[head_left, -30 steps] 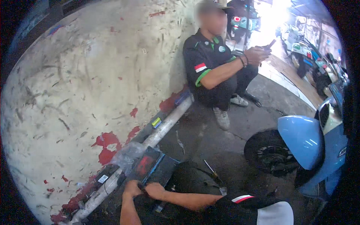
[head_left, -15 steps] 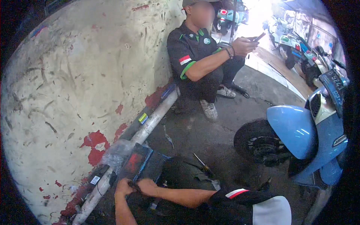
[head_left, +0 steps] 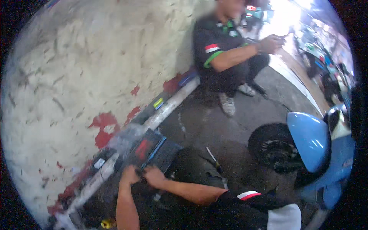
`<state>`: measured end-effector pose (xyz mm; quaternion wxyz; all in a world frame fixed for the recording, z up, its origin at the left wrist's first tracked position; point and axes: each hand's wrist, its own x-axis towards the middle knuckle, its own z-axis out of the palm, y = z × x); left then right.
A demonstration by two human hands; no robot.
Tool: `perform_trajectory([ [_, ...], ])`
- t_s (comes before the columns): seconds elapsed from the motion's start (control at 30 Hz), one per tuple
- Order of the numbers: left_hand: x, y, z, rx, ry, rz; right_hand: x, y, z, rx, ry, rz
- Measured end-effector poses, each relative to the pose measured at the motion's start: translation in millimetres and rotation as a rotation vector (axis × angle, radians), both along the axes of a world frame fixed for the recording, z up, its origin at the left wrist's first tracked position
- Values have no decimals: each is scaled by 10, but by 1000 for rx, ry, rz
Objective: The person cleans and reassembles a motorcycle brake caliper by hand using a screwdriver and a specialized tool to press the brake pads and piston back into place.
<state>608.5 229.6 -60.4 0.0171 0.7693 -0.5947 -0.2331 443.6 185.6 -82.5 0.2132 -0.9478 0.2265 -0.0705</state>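
My left hand [head_left: 130,174] and my right hand [head_left: 154,176] are close together at the near end of a dark, flat case [head_left: 157,147] with a red patch and a blue edge. Both hands look curled, fingers bent inward. A small dark thing shows between them, too blurred to name. Clear crumpled plastic [head_left: 132,135] lies against the case on its wall side. To the right of my right hand, a screwdriver [head_left: 213,158] with a pale shaft rests on the ground.
A white pipe [head_left: 172,106] runs along the stained wall [head_left: 96,65], with a small yellow box [head_left: 158,103] beside it. A person [head_left: 218,50] squats ahead. At right stands a blue scooter [head_left: 308,138]; a yellow object [head_left: 107,223] lies at the lower left.
The view has swung, so the scene sits further right. My hands have drawn slightly apart near the case. The yellow object has come into view at the lower left.
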Motion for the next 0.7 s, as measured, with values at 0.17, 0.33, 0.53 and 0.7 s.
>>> perform_trajectory([
  [0.17, 94, 89, -140, -51, 75, -19, 81, 3, -292, 295, -238, -133],
  [0.33, -7, 44, 9, 8, 153, 20, 70, -122, -396, 960, -363, -537],
  [0.53, 93, 151, -46, -28, 241, 79, 114, -19, -272, 1151, -249, -448],
  [0.7, 257, 47, -242, -215, 152, 212, 23, -46, -499, 459, -258, -177],
])
